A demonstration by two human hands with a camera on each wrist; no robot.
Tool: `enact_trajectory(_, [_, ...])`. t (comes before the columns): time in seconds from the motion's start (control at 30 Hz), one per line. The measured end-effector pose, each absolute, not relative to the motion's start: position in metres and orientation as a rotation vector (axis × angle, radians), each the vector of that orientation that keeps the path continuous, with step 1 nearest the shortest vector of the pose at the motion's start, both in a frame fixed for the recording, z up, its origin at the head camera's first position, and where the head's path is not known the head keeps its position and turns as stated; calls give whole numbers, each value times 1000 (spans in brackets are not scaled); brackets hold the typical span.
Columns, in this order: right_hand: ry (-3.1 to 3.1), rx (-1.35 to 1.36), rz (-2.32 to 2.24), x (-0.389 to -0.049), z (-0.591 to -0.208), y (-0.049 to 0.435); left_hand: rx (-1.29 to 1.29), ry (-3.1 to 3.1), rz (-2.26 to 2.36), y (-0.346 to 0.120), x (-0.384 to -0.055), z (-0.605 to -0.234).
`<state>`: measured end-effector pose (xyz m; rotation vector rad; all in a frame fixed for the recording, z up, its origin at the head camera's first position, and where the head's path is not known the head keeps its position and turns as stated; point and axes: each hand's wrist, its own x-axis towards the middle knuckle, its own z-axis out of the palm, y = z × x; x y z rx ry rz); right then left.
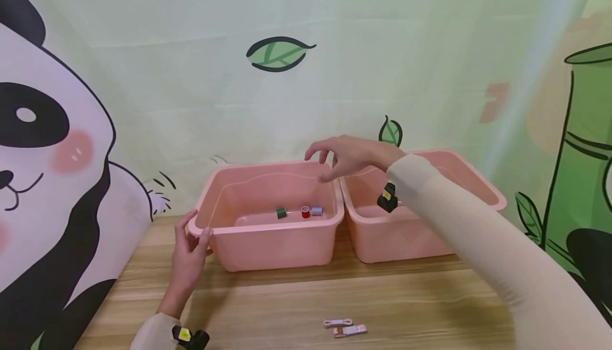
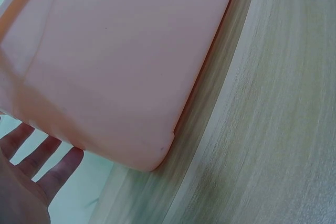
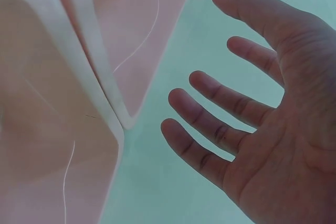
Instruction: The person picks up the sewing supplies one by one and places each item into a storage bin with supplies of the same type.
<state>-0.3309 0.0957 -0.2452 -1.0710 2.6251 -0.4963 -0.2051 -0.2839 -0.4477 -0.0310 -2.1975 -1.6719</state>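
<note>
My left hand (image 1: 188, 257) holds the left front corner of the left pink plastic bin (image 1: 274, 246), its thumb near the front rim and its fingers along the left side. In the left wrist view, the fingertips (image 2: 71, 161) meet the bin's edge. Inside that bin lie a green thread spool (image 1: 281, 213), a red spool (image 1: 305, 212) and a pale blue spool (image 1: 317, 211). Over the bin's back right corner hovers my right hand (image 1: 354, 153), fingers spread and loosely bent. The right wrist view shows its palm (image 3: 283, 156) holding nothing.
A second pink bin (image 1: 401, 241) stands right beside the first; my right forearm (image 1: 459, 222) crosses above it. Two small banded bundles (image 1: 350, 331) lie on the wooden table (image 1: 268, 307) near the front. Behind the bins hangs a printed panda backdrop (image 1: 191, 100).
</note>
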Motion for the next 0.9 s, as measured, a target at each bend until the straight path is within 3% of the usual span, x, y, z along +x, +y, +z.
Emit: enact_trajectory(0.9, [2641,-1286,-555,-270,-257,146,3,-2202,-1662,-287,-206,-449])
